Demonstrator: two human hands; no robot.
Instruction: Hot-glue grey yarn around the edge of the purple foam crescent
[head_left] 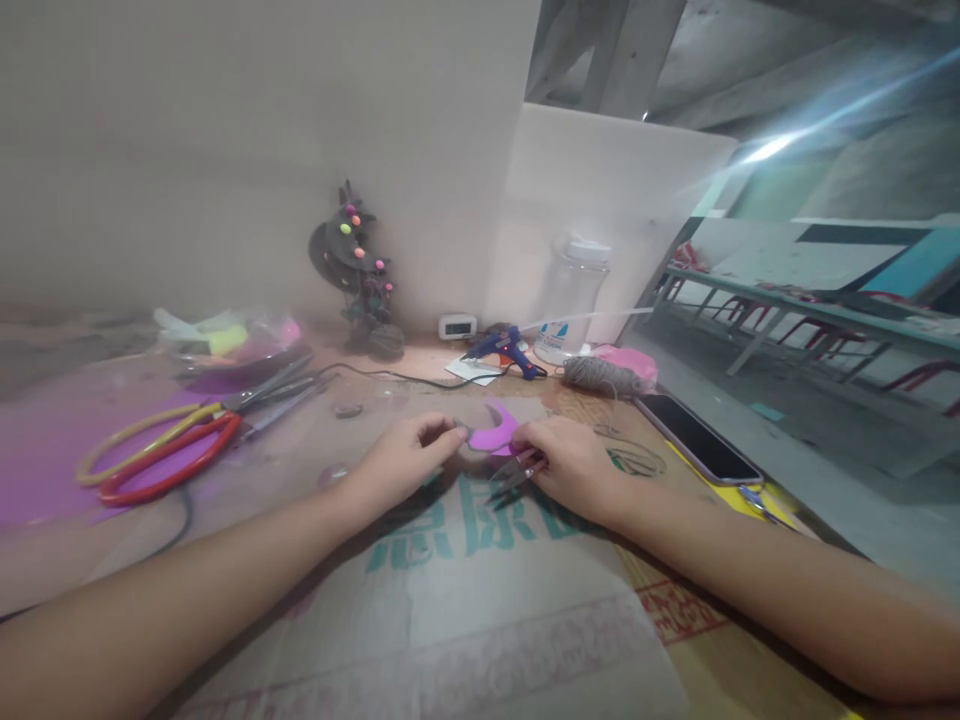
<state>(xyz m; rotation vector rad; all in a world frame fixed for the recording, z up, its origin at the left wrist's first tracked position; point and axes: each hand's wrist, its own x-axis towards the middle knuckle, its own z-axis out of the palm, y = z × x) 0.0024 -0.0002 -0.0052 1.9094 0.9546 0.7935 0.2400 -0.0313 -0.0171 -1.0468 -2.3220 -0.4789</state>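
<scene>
Two hands held a purple crescent (493, 436) just above a cardboard-covered surface

The left hand's (412, 455) thumb and finger were closed in a pinch at the crescent's left end. The right hand (574, 465) gripped small scissors (511, 476), their blades pointing toward the left hand, while its fingertips met the crescent's right end. The crescent was between the two hands, over cardboard (420, 640) printed with green characters.

Beyond the hands, a blue glue gun (504, 347) stood by a white card (466, 371), with a small digital clock (457, 327) behind it and a clear bottle (574, 300) to its right. Gray yarn (600, 377) lay in front of the bottle; nearer, past the right hand, was a dark-screened phone (701, 440).

To the left, large scissors (232, 426) with red and yellow handles lay partly over a purple sheet (45, 460). Farther back, a dark ornament (358, 265) dotted with colorful balls stood against a pale wall (187, 150).
</scene>
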